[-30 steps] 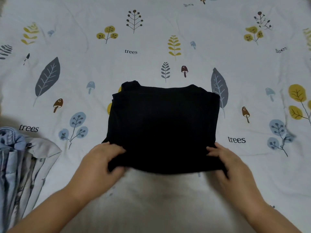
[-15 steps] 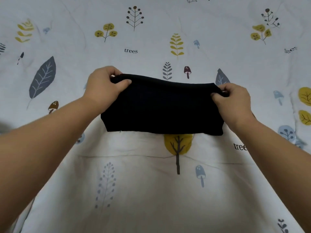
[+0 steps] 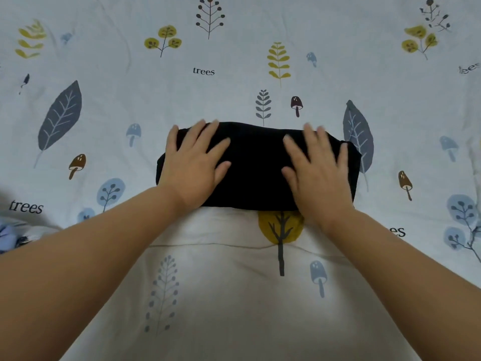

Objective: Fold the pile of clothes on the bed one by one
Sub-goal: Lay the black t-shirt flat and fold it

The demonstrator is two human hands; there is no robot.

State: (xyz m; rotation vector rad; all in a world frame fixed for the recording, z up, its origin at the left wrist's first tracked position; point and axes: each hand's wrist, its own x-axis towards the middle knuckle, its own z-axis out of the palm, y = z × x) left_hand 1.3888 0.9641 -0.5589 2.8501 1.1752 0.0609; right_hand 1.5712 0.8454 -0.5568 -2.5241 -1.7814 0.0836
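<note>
— Which step?
— Pressing flat: left hand [image 3: 194, 162] and right hand [image 3: 316, 169], fingers spread, on the folded black garment [image 3: 256, 165] mid-bed [image 3: 234, 295].
— Next?
— Probably set it aside and take another.

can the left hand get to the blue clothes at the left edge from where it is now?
Probably yes. The left hand lies flat and open on the folded black garment, holding nothing, and only bare bedsheet lies between it and the blue clothes, which are mostly out of frame.
</note>
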